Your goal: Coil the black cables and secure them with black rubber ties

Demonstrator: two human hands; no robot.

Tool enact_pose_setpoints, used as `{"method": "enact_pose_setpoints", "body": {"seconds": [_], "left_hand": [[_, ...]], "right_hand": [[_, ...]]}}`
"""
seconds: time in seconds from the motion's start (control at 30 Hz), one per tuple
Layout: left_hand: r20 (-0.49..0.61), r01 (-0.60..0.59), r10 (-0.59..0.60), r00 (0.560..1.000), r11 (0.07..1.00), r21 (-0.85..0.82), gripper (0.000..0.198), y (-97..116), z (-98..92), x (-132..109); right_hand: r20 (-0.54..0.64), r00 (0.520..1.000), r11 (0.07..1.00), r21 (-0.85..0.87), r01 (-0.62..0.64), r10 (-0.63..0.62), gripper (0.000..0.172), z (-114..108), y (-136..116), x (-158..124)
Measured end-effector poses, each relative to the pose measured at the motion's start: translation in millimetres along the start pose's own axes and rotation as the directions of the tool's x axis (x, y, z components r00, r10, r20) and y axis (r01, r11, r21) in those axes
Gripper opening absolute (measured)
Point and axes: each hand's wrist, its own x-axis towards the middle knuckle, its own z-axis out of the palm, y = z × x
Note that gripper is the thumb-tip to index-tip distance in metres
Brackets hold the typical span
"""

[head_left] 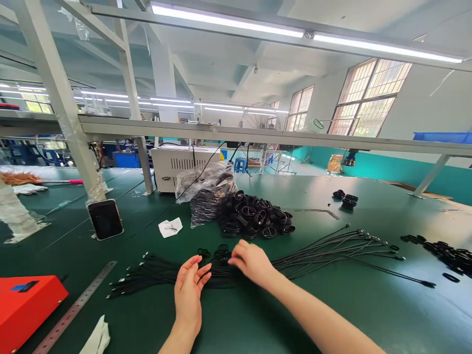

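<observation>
We look across a long workshop: tall gridded windows [369, 97] at right, a teal lower wall [383, 173], strip lights [306, 33] overhead, and what seems a pedestal fan [260, 123] far off.

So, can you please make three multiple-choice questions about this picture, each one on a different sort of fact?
1. Where is the pile of black rings?
A. on the ruler
B. beside the plastic bag
C. under the fan

2. What colour is the box at the lower left?
A. blue
B. green
C. red

3. How is the left hand?
A. open, at the black cords
B. closed in a fist
C. holding the ruler

Answers:
1. B, the rings sit right next to the bag.
2. C, the box shows bright red.
3. A, its fingers are spread at the cords.
</observation>
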Motion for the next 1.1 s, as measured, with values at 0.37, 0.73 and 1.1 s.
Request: {"method": "enact_pose_setpoints", "body": {"seconds": [0.37, 0.73, 1.1], "left_hand": [[0.245, -0.279, 0.201, 0.948, 0.896, 0.345, 0.024, 9, 6.3, -6], [0.558, -0.544, 0.243, 0.793, 0.696, 0.469, 0.012, 50, 16.7, -16], [0.688, -0.094, -0.477, 0.547, 0.781, 0.617, 0.028, 94, 6.1, -81]], "right_hand": [[-0.105, 0.994, 0.999, -0.014, -0.033, 0.032, 0.022, 1, -3, -64], [-0.522, 0.817, 0.965, -0.211, 0.154, -0.244, 0.029, -107, 0, -95], [-0.179, 0.964, 0.967, 0.124, 0.221, -0.198, 0.031, -103, -33, -94]]}}
